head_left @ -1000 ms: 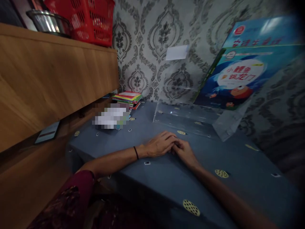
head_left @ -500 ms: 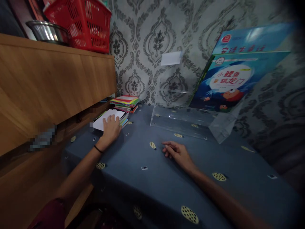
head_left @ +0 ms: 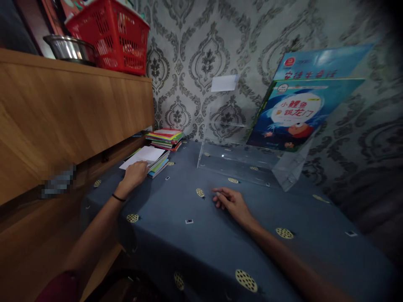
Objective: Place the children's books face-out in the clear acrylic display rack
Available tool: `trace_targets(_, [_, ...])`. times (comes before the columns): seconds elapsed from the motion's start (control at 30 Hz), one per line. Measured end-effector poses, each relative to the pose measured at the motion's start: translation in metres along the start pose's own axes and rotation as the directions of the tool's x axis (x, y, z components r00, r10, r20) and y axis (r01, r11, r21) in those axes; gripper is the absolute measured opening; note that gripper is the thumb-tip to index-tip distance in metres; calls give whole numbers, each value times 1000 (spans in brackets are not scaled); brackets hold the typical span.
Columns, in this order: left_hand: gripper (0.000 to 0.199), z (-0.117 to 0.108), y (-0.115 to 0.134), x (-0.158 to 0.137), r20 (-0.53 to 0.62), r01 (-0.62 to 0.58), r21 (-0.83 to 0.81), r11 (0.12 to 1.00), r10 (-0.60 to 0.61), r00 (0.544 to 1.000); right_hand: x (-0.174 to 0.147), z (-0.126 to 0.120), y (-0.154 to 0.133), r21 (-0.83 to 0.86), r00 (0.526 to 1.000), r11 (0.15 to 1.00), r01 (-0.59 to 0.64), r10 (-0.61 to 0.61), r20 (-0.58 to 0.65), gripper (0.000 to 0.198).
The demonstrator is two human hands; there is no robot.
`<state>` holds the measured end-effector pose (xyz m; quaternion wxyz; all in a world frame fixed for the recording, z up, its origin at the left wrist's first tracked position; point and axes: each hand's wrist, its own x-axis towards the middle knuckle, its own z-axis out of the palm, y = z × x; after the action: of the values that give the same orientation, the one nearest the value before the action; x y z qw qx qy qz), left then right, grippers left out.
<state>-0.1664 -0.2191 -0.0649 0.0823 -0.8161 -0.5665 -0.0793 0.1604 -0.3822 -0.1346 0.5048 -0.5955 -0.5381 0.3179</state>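
My left hand (head_left: 136, 173) is at the near edge of a low pile of books (head_left: 160, 165) on the left of the table. Its fingers are bent and close together on a white sheet (head_left: 147, 153) that lies on top; the fingertips are partly hidden. My right hand (head_left: 231, 203) hovers over or rests on the middle of the table, holding nothing, with the index finger stretched out and the others loosely curled. Beyond it stands a clear plastic book rack (head_left: 239, 162). A blue picture book (head_left: 288, 113) leans in its upper right part, before another blue book (head_left: 324, 63).
Behind the low pile is a second stack of books (head_left: 165, 138). A patterned grey-blue cloth (head_left: 176, 205) covers the table. A wooden cabinet (head_left: 78, 109) overhangs the left side, carrying a red basket (head_left: 116, 37) and a metal bowl (head_left: 71, 48). A white label (head_left: 224, 83) tops the rack.
My left hand has drawn back from the top of the white sheet to its near edge, and its fingers have bent. My right hand has hardly moved. The view has shifted slightly.
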Motion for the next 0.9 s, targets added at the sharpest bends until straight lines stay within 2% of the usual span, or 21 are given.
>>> trace_targets(0.3, [40,-16,-24,17,-30,110,-71,991,-113,993,0,0,0,-17,1000,1000,23,-23,10,40])
trace_targets(0.5, [44,-12,-22,11,-58,126,-57,990,-129,990,1,0,-1,-14,1000,1000,19,-19,22,37])
trace_targets(0.7, [39,-1,-7,-7,-73,4,-51,999,-8,997,-2,2,-2,0,1000,1000,0,0,-14,39])
trace_targets(0.9, [40,25,-7,-3,-185,-64,9,998,65,981,-3,1,-5,-10,1000,1000,-26,26,-10,37])
